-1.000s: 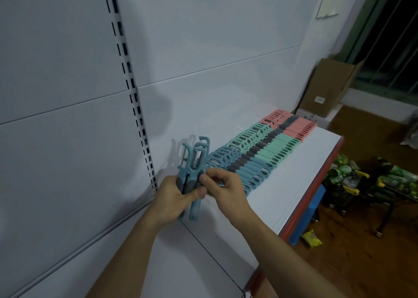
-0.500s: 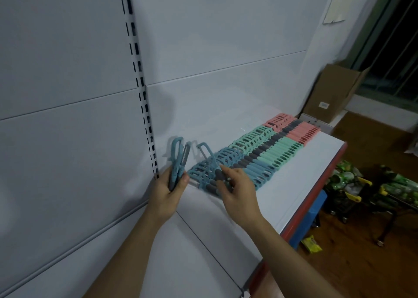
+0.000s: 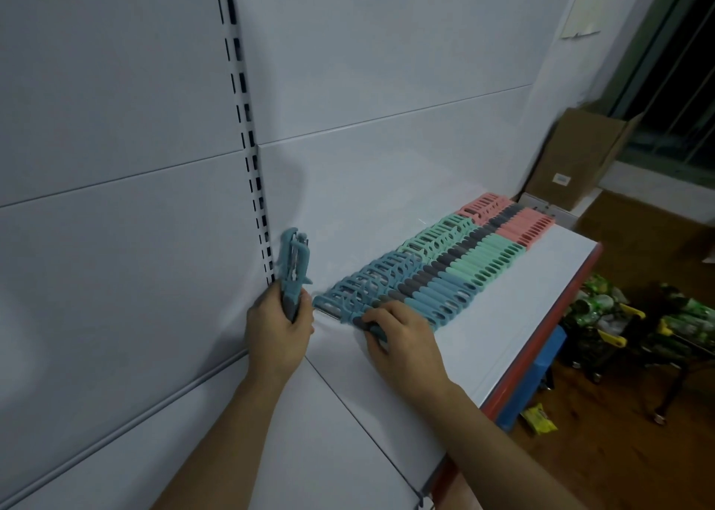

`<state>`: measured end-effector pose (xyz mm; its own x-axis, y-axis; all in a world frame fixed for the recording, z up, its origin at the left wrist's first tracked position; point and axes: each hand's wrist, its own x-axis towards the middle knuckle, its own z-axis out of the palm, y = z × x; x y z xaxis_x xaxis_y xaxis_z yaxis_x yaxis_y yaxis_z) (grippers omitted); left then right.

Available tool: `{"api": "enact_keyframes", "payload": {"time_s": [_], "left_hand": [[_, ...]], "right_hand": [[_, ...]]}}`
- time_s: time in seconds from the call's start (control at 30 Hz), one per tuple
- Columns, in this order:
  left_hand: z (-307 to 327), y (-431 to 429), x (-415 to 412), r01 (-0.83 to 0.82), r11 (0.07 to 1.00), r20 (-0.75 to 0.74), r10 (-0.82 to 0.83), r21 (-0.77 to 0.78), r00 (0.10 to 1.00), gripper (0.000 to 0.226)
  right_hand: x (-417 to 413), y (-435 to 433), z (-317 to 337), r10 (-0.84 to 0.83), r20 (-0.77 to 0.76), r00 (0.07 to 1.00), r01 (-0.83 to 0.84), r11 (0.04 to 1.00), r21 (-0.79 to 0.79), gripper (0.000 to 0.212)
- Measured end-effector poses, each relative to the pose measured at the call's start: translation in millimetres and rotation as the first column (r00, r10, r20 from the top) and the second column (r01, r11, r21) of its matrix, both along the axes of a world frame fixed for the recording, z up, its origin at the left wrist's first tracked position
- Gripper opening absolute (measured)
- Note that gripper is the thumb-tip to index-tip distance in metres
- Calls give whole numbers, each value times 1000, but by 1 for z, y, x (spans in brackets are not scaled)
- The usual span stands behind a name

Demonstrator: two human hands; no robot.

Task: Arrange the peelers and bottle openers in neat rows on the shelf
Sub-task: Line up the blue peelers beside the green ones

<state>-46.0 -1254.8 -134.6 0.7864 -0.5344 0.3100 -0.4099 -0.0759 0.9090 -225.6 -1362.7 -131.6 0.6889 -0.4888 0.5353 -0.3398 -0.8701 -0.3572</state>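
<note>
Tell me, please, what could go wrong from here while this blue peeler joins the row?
The right hand pinches the nearest blue peeler at the row's near end; a nudge could skew the tightly packed row of peelers. The left hand grips spare blue peelers upright by their handles; one might slip and drop onto the shelf.

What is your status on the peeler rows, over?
Left hand grips spare blue peelers, upright by back panel. Right hand holds end peeler at near end of row. Nothing visible blocking the shelf.
</note>
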Motion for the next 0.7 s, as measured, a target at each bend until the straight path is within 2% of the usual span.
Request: {"api": "enact_keyframes", "payload": {"time_s": [0.13, 0.23, 0.43, 0.7], "left_hand": [[2, -1, -3, -45, 996, 152, 33, 76, 988, 43], [2, -3, -4, -82, 992, 228, 57, 100, 972, 30], [2, -5, -4, -38, 985, 212, 1, 170, 977, 30], [0, -7, -4, -30, 988, 239, -7, 153, 971, 26]], "right_hand": [[3, -2, -3, -28, -24, 999, 28, 999, -17, 13], [5, -2, -6, -38, -32, 999, 38, 999, 8, 11], [6, -3, -10, -47, -50, 998, 49, 998, 30, 14], [6, -2, -11, -70, -77, 995, 72, 997, 23, 16]]}}
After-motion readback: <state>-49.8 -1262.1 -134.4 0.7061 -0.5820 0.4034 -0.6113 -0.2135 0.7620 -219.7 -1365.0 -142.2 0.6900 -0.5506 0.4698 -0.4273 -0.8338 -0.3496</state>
